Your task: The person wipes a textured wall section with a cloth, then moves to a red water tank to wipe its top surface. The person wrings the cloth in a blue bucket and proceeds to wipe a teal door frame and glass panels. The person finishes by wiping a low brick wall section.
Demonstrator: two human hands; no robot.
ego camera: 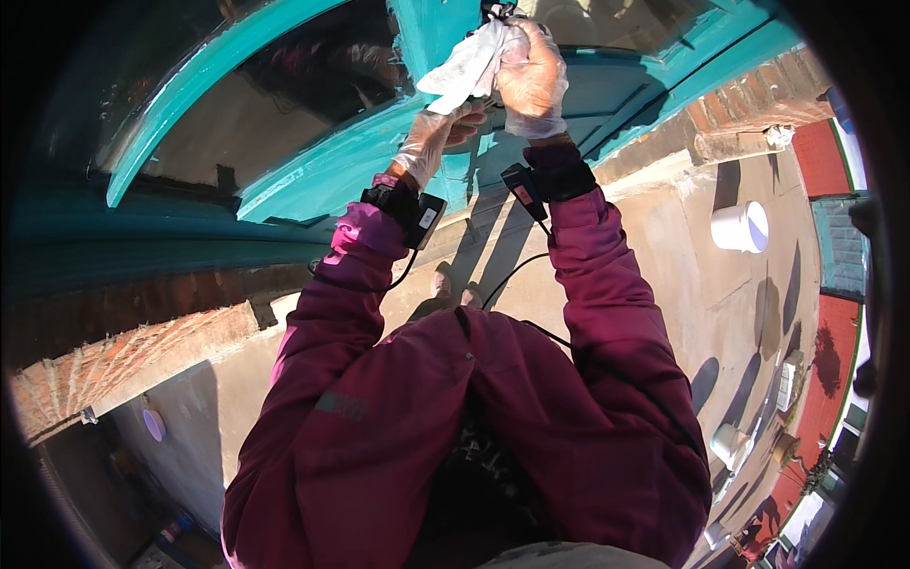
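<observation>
A crumpled white cloth (473,64) is gripped in my right hand (534,78), which wears a clear plastic glove. It lies over a dark fitting (500,10) on the turquoise-painted door frame (426,43) at the top of the view. Just below the cloth is my left hand (434,139), gloved the same way, with its fingers bent near a small metal part beneath the cloth; whether it holds that part I cannot tell. Glass panes (320,78) fill the frame to the left, and a turquoise lower panel (597,85) is to the right.
A white bucket (739,227) stands on the concrete floor at right, with another white bucket (729,444) farther down. A round pink tub (153,424) is at lower left. Brick wall bases (142,355) flank the doorway. Cables (515,270) hang from devices on both wrists.
</observation>
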